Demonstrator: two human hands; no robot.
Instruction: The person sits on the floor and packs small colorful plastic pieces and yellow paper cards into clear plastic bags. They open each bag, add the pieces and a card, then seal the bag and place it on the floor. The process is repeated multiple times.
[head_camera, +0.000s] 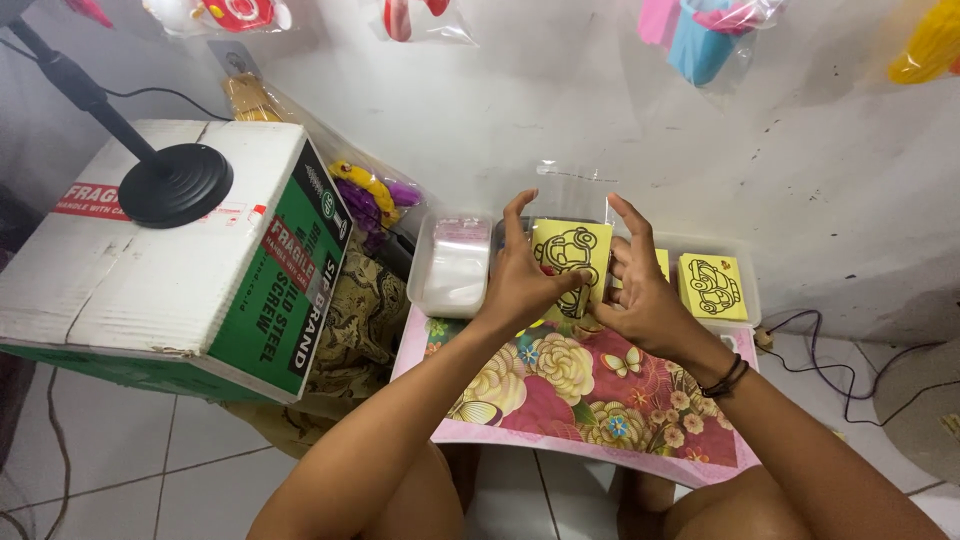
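We hold the yellow card (572, 262) upright between both hands, left hand (522, 285) pinching its left edge, right hand (645, 300) at its right, over the far edge of the flowered board (600, 400).

Yellow card (572, 252): matt paper; sleeve (570, 190): clear glossy plastic; floral tray (600, 390): glossy; box (150, 250): cardboard.

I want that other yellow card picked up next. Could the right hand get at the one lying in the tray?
Probably yes: the yellow card lies uncovered in the tray, just beside the right hand, though that hand is busy with another card.
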